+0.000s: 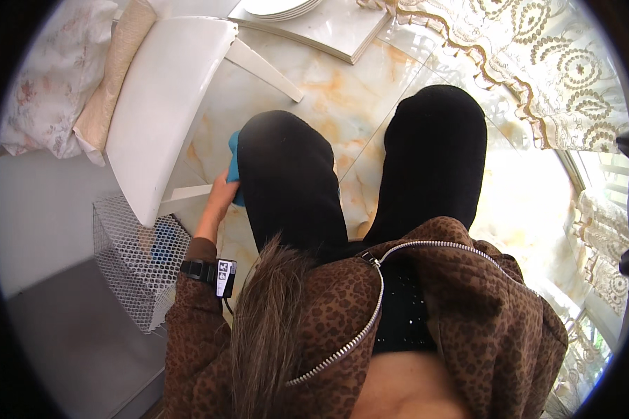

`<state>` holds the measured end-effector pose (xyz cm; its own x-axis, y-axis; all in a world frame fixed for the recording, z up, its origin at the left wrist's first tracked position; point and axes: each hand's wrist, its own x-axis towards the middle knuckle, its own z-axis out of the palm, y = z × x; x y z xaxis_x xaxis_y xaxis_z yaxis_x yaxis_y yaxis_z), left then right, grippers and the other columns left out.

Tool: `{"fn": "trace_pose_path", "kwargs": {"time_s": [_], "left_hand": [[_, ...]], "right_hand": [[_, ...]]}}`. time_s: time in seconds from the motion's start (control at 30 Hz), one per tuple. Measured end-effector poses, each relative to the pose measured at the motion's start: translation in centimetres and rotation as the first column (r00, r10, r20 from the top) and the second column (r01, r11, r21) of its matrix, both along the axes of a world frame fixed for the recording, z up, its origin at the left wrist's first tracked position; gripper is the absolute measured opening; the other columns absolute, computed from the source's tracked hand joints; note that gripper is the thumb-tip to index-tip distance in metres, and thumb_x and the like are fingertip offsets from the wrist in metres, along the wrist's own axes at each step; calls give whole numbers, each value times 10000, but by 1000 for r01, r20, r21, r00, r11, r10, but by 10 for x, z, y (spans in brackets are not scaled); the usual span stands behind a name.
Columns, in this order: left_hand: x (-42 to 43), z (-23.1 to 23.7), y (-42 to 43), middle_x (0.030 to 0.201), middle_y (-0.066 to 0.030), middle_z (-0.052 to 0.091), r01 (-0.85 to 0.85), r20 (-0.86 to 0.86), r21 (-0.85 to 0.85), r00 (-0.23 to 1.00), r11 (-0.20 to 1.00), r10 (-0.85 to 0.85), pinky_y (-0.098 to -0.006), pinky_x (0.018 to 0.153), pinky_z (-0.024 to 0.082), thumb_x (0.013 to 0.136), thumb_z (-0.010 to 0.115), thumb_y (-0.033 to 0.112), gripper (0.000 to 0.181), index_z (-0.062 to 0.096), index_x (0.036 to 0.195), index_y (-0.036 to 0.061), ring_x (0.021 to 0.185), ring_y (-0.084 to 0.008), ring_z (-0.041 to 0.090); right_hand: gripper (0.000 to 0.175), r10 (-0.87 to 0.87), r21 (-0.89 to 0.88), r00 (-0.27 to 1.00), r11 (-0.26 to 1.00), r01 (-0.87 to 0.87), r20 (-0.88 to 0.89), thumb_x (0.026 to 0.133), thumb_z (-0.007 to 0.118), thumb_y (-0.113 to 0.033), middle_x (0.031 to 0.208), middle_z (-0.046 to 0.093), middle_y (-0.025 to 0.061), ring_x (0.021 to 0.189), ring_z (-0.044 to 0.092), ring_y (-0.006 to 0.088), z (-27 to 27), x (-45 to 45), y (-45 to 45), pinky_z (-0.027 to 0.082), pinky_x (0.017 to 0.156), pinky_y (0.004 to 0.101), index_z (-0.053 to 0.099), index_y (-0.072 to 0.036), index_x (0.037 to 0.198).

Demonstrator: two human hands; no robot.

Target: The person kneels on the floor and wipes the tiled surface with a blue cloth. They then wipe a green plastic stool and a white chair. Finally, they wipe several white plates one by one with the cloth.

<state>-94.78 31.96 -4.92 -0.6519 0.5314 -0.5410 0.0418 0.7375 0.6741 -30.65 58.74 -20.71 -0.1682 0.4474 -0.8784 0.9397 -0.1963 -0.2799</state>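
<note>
My left hand [223, 195] reaches down beside my left knee and grips a blue cloth [234, 157]. Most of that cloth and my fingertips are hidden behind the black trouser leg [291, 173]. Just left of the hand is a piece of white furniture [162, 99] with a curved edge, and one of its slanted legs [186, 199] ends near my wrist. My right hand is out of view. Before me both knees are bent above a marbled tile floor [325, 84].
A white wire-mesh basket [136, 251] with something blue inside stands at the left by a grey surface [78, 330]. Stacked white plates [283, 9] rest on a white slab [340, 36] ahead. A lace curtain [566, 73] hangs at the right. Floral fabric [57, 84] lies upper left.
</note>
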Motion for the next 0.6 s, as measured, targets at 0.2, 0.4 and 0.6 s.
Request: {"fn": "trace_pose_path", "kwargs": {"time_s": [0.2,0.4,0.6], "left_hand": [[-1,87,80,1080,-72,639,68,-55,158,997,985,-60,-275,879,451,910,556,145,368,575,1247,-1,996,-157,575],[25,161,154,1337,-133,539,265,-332,503,938,823,-99,-296,1031,396,897,474,30,517,441,1413,5,1239,-212,502],[27,206,233,1261,-98,590,449,-381,665,891,597,-246,-285,979,438,881,424,1,450,580,1300,52,1112,-194,569]], "right_hand": [[233,-21,-13,1000,1000,21,-14,873,549,-209,815,669,70,701,616,150,-11,1,-8,491,562,306,675,-55,993],[222,-20,4,999,1000,20,-29,867,545,-205,804,663,65,692,612,152,-19,6,-14,486,560,305,674,-63,979],[212,-9,41,999,999,10,-43,862,540,-201,793,657,59,683,607,154,-13,1,-13,482,558,304,673,-71,964]]}}
